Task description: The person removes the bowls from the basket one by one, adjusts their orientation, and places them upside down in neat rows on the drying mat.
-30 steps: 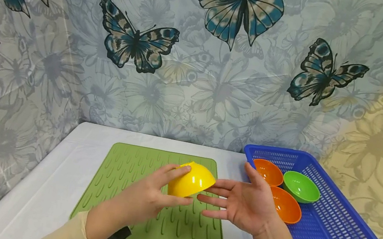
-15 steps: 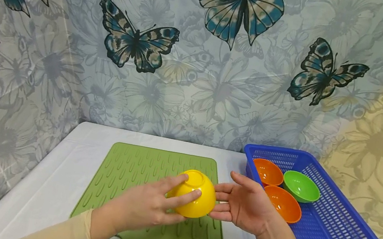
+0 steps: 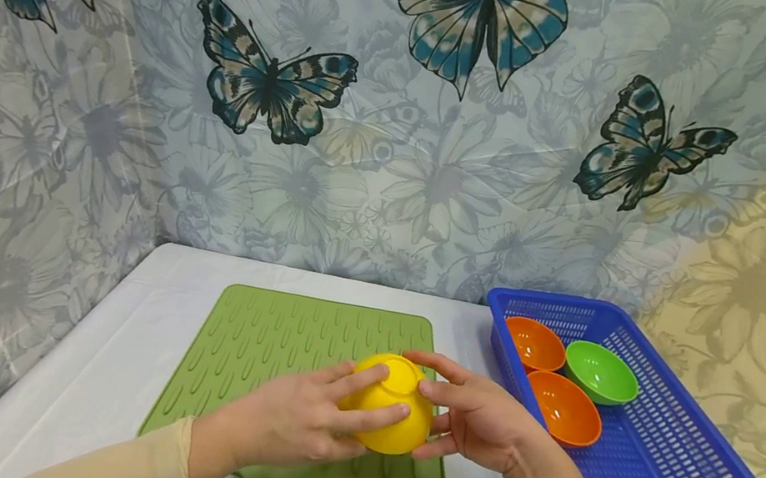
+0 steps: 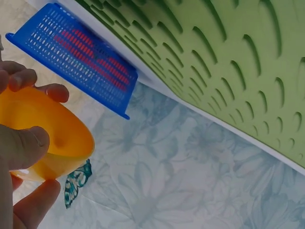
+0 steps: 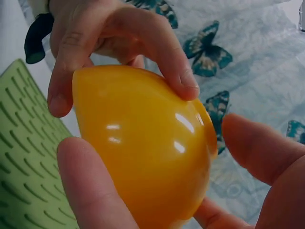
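Note:
A yellow bowl (image 3: 386, 421) is held tilted over the green mat (image 3: 307, 328), its round foot facing up toward the head camera. My left hand (image 3: 300, 415) grips it, with the thumb (image 4: 28, 148) inside the bowl and fingers spread over the outside. My right hand (image 3: 485, 421) is at the bowl's right side. In the right wrist view, its extended fingers (image 5: 88, 186) lie along the bowl, while its thumb (image 5: 257, 148) stands slightly apart from the foot. Part of the right palm is hidden from the head view.
A blue perforated basket (image 3: 681, 458) stands at the right of the white table (image 3: 134, 316). In it are two orange bowls (image 3: 563, 409) and a green bowl (image 3: 601, 373). A butterfly-print cloth (image 3: 387, 214) hangs behind.
The yellow bowl has turned its foot up toward the head camera and come slightly nearer. My right hand has moved from an open palm beside it to having its fingers around the bowl's side.

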Motion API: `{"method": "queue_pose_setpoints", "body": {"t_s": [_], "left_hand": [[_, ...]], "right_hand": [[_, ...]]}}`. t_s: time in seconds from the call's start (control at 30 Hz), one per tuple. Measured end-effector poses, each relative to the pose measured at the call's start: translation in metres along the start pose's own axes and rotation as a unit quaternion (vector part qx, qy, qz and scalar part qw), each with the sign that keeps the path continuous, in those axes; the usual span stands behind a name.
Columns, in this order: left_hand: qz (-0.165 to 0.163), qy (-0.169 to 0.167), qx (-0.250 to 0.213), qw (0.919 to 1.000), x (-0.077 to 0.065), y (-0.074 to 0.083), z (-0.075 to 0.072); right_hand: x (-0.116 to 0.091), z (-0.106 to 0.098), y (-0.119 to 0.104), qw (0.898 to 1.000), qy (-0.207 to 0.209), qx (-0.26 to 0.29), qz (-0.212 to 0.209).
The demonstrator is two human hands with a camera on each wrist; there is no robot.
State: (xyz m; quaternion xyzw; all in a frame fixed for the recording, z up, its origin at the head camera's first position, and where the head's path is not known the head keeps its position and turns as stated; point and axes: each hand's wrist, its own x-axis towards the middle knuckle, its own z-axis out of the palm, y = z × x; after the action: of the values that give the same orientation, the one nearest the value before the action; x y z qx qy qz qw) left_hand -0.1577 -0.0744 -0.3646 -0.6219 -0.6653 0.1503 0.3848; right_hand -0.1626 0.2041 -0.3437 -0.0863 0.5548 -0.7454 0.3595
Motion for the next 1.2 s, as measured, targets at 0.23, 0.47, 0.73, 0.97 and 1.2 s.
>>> {"method": "queue_pose_setpoints", "body": {"t_s": [0.23,0.47,0.73,0.97,1.2], "left_hand": [[-0.003,-0.004,-0.025,0.9997,0.002,0.002,0.002],[-0.128,0.071,-0.263,0.9536,0.001,0.006,0.009],[-0.43,0.032,-0.59,0.6828,0.006,0.019,0.005],[-0.561,0.063,-0.67,0.4819,0.019,0.018,0.005],[-0.575,0.095,-0.715,0.3854,0.022,0.013,0.005]], "right_hand": [[0.003,0.004,0.002,0.999,0.039,-0.023,0.0],[0.005,0.003,0.002,0.996,0.076,-0.041,-0.019],[0.006,0.002,0.006,0.992,0.104,-0.059,-0.038],[0.009,0.006,0.008,0.989,0.104,-0.086,-0.066],[0.01,0.013,0.011,0.983,0.119,-0.103,-0.089]]}}
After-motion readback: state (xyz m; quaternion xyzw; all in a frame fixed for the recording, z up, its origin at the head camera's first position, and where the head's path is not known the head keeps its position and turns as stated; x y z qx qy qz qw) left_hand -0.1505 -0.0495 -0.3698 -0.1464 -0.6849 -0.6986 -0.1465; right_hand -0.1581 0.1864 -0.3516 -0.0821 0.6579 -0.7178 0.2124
